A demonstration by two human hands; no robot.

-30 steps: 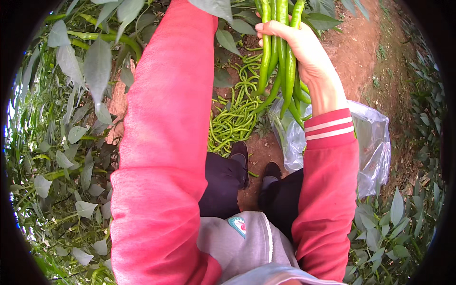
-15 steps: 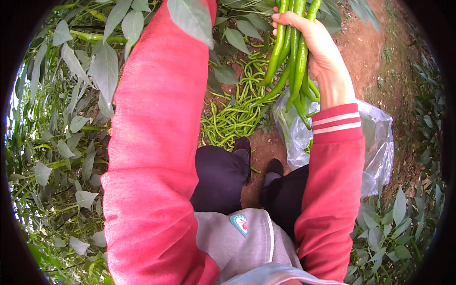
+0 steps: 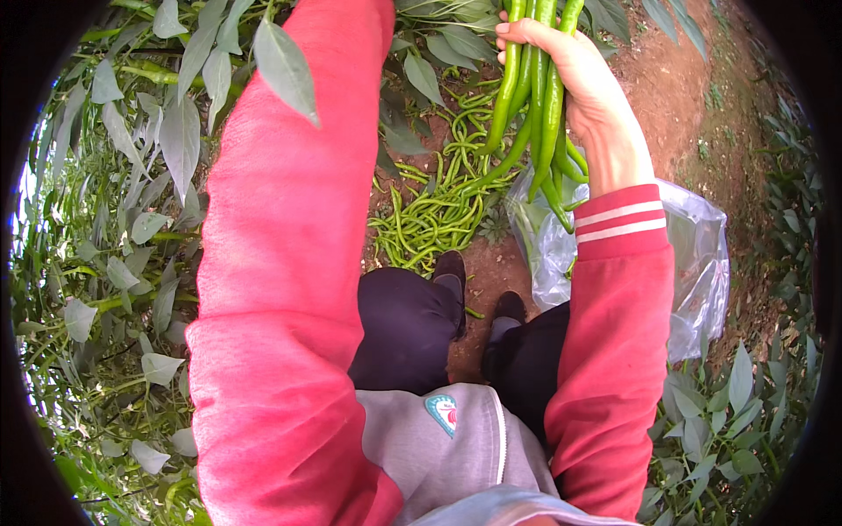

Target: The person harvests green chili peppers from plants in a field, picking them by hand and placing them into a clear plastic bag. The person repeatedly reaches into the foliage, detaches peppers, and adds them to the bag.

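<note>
My right hand (image 3: 574, 74) is closed around a bunch of long green chili peppers (image 3: 545, 114) at the top right of centre. The thumb lies across them and their tips hang down toward the wrist. Reaching up past the top edge, my left arm (image 3: 294, 184) in its red sleeve enters the pepper plants; the left hand itself is outside the picture. Below the held bunch, a heap of loose green chili peppers (image 3: 430, 223) lies on the soil in front of my shoes.
A clear plastic bag (image 3: 697, 263) lies on the ground under my right forearm, with some green inside. Leafy pepper plants (image 3: 114, 289) crowd the left side, and more leaves (image 3: 706, 430) grow at lower right. Brown soil (image 3: 671, 114) runs along the right.
The leaves by my left arm have swung and shifted, baring more of the sleeve. My right hand with its peppers has moved very slightly up and left.
</note>
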